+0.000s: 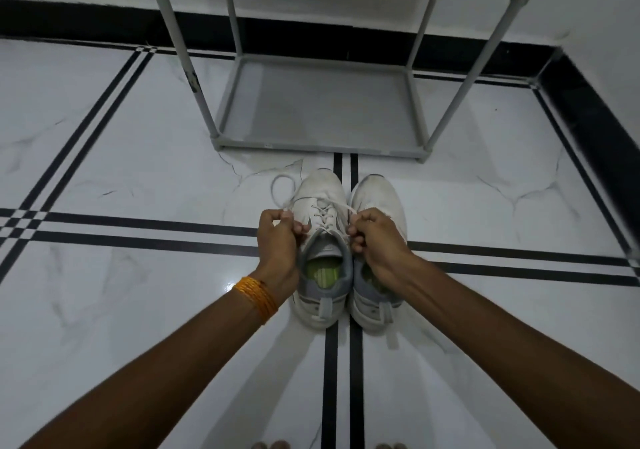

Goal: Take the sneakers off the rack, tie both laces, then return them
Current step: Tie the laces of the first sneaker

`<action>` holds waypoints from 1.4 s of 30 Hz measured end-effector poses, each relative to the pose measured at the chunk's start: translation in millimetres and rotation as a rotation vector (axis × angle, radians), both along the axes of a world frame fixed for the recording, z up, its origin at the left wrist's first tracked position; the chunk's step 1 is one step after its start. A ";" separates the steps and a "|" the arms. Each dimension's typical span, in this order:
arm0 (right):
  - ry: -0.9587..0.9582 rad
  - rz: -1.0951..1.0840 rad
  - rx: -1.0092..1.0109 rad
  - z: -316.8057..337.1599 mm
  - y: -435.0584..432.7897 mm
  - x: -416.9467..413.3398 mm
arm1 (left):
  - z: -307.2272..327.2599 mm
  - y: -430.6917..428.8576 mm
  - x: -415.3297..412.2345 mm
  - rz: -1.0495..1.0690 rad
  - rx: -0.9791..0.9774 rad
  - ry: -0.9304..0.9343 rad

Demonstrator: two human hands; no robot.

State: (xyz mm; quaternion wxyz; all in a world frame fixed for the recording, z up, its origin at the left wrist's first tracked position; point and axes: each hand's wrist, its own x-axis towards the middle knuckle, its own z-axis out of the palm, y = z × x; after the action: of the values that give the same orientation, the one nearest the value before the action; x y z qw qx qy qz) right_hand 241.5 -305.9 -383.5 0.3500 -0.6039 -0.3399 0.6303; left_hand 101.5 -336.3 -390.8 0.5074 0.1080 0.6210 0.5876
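Note:
Two white sneakers stand side by side on the floor, toes pointing at the rack. The left sneaker (320,192) has grey heel trim and a green insole. My left hand (278,241) is closed on one end of its white lace (282,189), which loops out to the left. My right hand (375,237) is closed on the other lace end, pulled taut across the shoe. That hand covers part of the right sneaker (375,192), whose laces are hidden. The grey shoe rack (322,147) stands just beyond, its bottom shelf bare.
White marble floor tiles with black stripe lines (138,232) spread all around. A black skirting (588,109) runs along the white walls behind and to the right. Orange bangles (258,296) sit on my left wrist. My toes (273,445) show at the bottom edge.

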 end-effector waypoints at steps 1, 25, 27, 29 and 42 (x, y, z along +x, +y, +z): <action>-0.024 -0.014 0.000 -0.8 0.1 -0.3 | -1.1 0.0 -0.4 0.013 -0.008 -0.011; -0.134 0.311 0.408 124.6 68.4 -13.9 | 100.4 39.3 -29.1 -1.005 0.729 1.363; -0.234 0.346 0.503 131.2 69.9 -15.8 | 98.9 51.6 -32.1 -1.045 0.750 1.712; -0.309 0.379 0.597 134.3 67.9 -17.8 | 96.4 61.8 -34.9 -1.064 0.697 1.876; -0.394 0.560 0.559 107.0 38.5 5.1 | 102.3 69.0 -25.1 -1.044 0.529 1.206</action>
State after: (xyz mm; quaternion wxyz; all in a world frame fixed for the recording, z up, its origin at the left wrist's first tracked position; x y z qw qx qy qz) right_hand 246.6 -267.4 -276.5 0.2441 -0.4792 -0.7080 0.4577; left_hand 76.4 -267.3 -288.5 0.2534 0.7924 0.4979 0.2451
